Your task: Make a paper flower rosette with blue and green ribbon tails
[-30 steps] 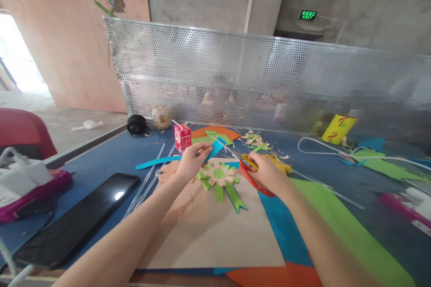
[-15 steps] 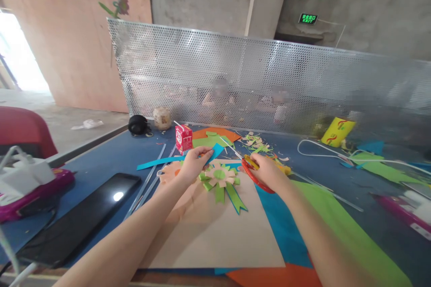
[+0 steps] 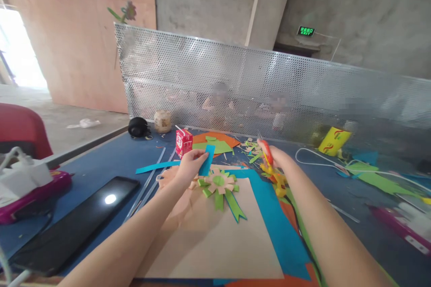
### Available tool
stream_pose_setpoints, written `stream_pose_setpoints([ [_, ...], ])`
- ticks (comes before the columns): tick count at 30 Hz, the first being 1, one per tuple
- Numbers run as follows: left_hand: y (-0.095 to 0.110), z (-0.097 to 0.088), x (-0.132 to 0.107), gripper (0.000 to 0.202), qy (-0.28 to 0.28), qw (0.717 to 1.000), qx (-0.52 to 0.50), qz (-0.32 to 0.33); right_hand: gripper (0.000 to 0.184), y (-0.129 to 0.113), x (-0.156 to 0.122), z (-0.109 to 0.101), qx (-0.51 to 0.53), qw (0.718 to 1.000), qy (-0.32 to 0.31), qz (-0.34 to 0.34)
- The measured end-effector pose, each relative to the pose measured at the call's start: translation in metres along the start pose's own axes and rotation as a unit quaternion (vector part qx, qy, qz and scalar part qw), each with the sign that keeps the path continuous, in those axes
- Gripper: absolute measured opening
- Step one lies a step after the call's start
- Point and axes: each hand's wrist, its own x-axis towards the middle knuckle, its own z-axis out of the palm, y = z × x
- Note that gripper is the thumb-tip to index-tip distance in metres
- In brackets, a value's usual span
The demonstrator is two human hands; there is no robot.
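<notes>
My left hand pinches a small blue paper piece just above a layered paper flower of green and peach petals with green ribbon tails. The flower lies at the far edge of a tan paper sheet. My right hand is closed around red-handled scissors, held up to the right of the flower, away from the blue piece. A second pair of yellow scissors lies on the table under that hand.
A red juice carton with a straw stands behind the left hand. A black phone lies at the left, pink boxes beyond it. Paper scraps, blue strips, green sheets and a white cable litter the blue table. A perforated metal screen backs it, with people behind.
My right hand has drawn the red scissors away from the blue piece, up and to the right. My left hand now holds the blue piece upright over the flower.
</notes>
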Motion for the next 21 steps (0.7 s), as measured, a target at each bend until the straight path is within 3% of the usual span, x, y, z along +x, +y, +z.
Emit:
stream_pose_setpoints([
  [4, -0.001, 0.002, -0.001, 0.028, -0.011, 1.000, 0.010, -0.005, 0.058, -0.001, -0.006, -0.005, -0.117, 0.991, 0.039, 0.048],
  [9, -0.002, 0.004, -0.004, 0.023, -0.027, 0.999, 0.032, 0.019, 0.043, 0.000, -0.036, 0.006, -0.261, 0.962, 0.052, 0.058],
  [14, -0.003, 0.007, -0.009, 0.022, -0.073, 0.995, 0.057, 0.033, 0.029, 0.001, -0.067, 0.033, -0.330, 0.944, 0.006, 0.008],
  [21, -0.003, 0.009, -0.011, 0.019, -0.131, 0.988, 0.074, 0.027, 0.025, -0.011, -0.084, 0.045, -0.320, 0.943, 0.006, -0.088],
])
